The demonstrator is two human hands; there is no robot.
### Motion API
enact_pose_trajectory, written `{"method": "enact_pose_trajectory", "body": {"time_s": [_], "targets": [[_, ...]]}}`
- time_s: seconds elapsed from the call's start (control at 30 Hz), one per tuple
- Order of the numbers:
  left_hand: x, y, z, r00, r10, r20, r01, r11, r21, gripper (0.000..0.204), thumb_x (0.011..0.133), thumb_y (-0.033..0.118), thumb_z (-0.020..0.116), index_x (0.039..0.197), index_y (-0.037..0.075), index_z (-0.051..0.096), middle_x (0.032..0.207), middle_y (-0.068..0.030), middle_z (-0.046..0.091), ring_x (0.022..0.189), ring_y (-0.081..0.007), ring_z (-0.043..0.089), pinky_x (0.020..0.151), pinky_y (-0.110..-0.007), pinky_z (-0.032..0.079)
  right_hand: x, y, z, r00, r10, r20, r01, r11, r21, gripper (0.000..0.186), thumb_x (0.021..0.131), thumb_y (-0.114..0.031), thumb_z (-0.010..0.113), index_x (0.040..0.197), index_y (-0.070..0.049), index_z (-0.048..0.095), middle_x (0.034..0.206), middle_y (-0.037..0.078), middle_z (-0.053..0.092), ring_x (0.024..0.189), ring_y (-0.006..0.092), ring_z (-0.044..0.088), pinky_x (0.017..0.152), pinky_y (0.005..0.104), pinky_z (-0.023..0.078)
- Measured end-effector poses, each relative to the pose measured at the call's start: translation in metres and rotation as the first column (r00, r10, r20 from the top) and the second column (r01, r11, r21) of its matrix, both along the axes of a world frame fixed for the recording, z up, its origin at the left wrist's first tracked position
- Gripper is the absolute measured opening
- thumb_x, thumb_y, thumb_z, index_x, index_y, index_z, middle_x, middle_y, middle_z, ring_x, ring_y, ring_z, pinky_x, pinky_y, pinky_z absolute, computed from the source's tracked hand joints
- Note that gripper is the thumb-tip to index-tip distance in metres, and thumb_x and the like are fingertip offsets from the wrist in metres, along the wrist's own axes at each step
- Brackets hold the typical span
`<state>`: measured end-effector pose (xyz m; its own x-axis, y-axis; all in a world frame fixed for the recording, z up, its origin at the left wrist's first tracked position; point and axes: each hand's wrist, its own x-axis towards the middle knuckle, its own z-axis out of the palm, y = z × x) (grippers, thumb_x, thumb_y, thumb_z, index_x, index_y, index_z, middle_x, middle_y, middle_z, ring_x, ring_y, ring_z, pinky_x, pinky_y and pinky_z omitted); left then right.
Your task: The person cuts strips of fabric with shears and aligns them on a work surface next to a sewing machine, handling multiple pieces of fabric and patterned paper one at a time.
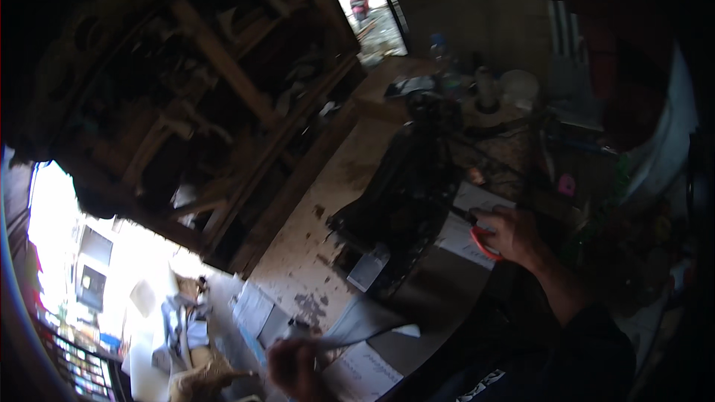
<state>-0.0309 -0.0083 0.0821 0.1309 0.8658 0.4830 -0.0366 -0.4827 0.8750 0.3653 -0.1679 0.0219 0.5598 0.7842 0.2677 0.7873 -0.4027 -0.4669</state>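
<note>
My right hand point(515, 234) is closed on a pair of scissors with orange handles point(485, 244), at the right of the worktable, over a white sheet with writing point(460, 232). The dark blades point toward a black sewing machine point(406, 186) beside them. At the lower middle, my left hand point(295, 366) is smeared by motion, so its fingers cannot be made out. Beside it lies a grey strip of cloth or paper point(365, 321), and whether the hand grips it is unclear. Another written white sheet point(365, 372) lies next to that hand.
The worktable point(346, 167) has a worn, stained top. Toward its far end stand a clear bottle point(447, 67) and a pale container point(519, 88). A wooden shelf point(223, 67) full of dim clutter runs along the left. Papers and cloths point(186, 324) are heaped at the lower left.
</note>
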Motion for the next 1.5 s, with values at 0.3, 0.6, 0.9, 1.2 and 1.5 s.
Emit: {"method": "enact_pose_trajectory", "body": {"time_s": [0.3, 0.6, 0.9, 1.2, 1.5], "targets": [[0.003, -0.020, 0.109, 0.980, 0.198, -0.012, -0.182, 0.922, 0.343, 0.017, 0.097, 0.012, 0.071, 0.101, -0.003, 0.064, 0.087, -0.0108, 0.066, 0.078, -0.0175, 0.060, 0.071, -0.030, 0.049, 0.197, -0.101, -0.063, 0.642, -0.749, 0.163, 0.760, 0.650, -0.003, 0.040, 0.086, -0.018, 0.077, 0.123, -0.009, 0.065, 0.120, 0.022, 0.067, 0.104, 0.0446, 0.068, 0.087, 0.0546, 0.055], [0.085, -0.020, 0.069, 0.998, 0.064, -0.012, -0.065, 0.993, -0.102, 0.016, 0.091, 0.006, 0.076, 0.102, 0.000, 0.067, 0.091, -0.0059, 0.067, 0.083, -0.0123, 0.063, 0.076, -0.024, 0.049, -0.082, 0.025, 0.023, 0.510, 0.781, -0.360, -0.639, 0.624, 0.450, 0.068, 0.091, -0.033, 0.080, 0.148, -0.005, 0.054, 0.151, 0.019, 0.053, 0.142, 0.0307, 0.050, 0.118, 0.0417, 0.040], [0.023, -0.074, -0.084, 0.389, 0.054, -0.920, -0.284, 0.957, -0.064, 0.058, 0.102, 0.025, 0.063, 0.152, 0.000, 0.045, 0.151, -0.0278, 0.048, 0.146, -0.0447, 0.041, 0.122, -0.055, 0.031, 0.036, 0.064, -0.027, 0.935, 0.343, -0.087, -0.329, 0.934, 0.138, 0.029, 0.098, -0.032, 0.067, 0.109, -0.005, 0.069, 0.099, 0.020, 0.073, 0.090, 0.0433, 0.070, 0.077, 0.0489, 0.057], [0.082, 0.014, -0.128, 0.327, 0.016, -0.945, 0.073, 0.996, 0.042, 0.071, 0.101, 0.053, 0.057, 0.160, 0.016, 0.042, 0.169, -0.0210, 0.028, 0.158, -0.0465, 0.017, 0.127, -0.063, 0.008, 0.068, 0.037, -0.025, 0.986, 0.162, 0.038, -0.154, 0.974, -0.169, 0.039, 0.088, -0.028, 0.073, 0.121, -0.007, 0.068, 0.108, 0.022, 0.072, 0.104, 0.0429, 0.069, 0.089, 0.0510, 0.054], [0.044, 0.185, -0.116, 0.070, 0.335, -0.940, -0.139, 0.936, 0.324, 0.071, 0.098, 0.046, 0.065, 0.155, 0.009, 0.046, 0.162, -0.0240, 0.041, 0.154, -0.0468, 0.029, 0.125, -0.065, 0.012, 0.000, 0.007, 0.003, 0.951, 0.217, -0.220, -0.279, 0.909, -0.311, 0.028, 0.090, -0.024, 0.070, 0.112, -0.006, 0.071, 0.101, 0.024, 0.073, 0.096, 0.0433, 0.071, 0.085, 0.0490, 0.056]]}}
